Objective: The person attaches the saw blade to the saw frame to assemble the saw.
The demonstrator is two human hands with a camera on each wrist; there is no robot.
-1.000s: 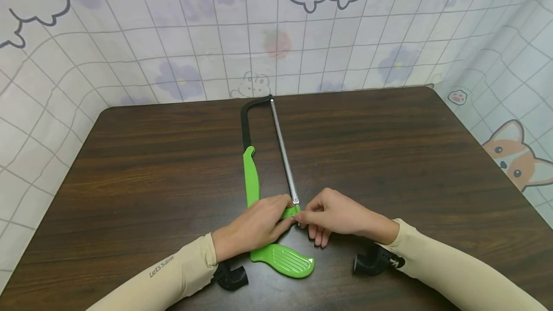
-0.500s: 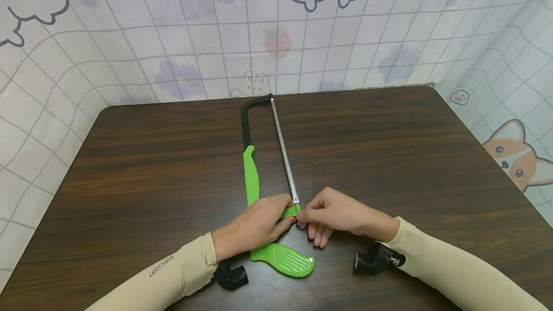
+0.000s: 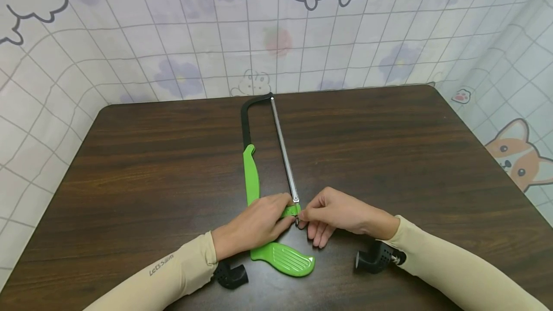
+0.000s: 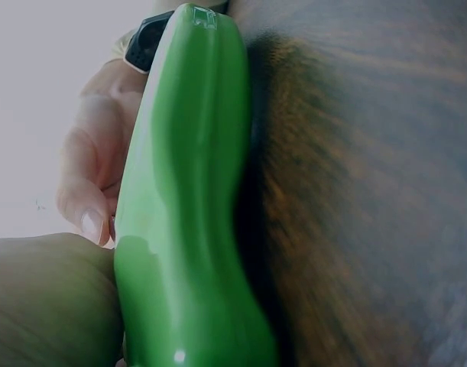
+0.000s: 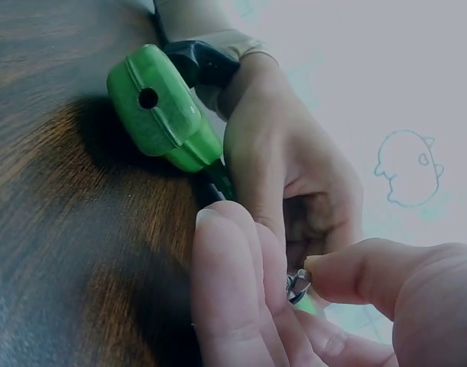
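A hacksaw point(image 3: 252, 172) with a green handle and a black front frame lies flat on the table. Its silver blade point(image 3: 283, 150) runs from the frame's far tip to the green holder near my hands. My left hand point(image 3: 261, 220) lies over the frame and grips it at the green holder, thumb and fingers on either side. Just right of that, my right hand point(image 3: 334, 212) pinches a small metal wing nut point(image 5: 298, 284) between thumb and index finger at the holder's end. In the left wrist view the green handle point(image 4: 191, 168) hides most of the left hand.
The dark wood table point(image 3: 389, 148) reaches back to a patterned cloth point(image 3: 354, 37) hung behind it and at the sides. Black wrist cameras point(image 3: 375, 257) sit under both sleeves, close to the tabletop.
My right thumb and fingertips shift slightly at the wing nut, leaving more of the metal showing. The left hand and the hacksaw stay in place.
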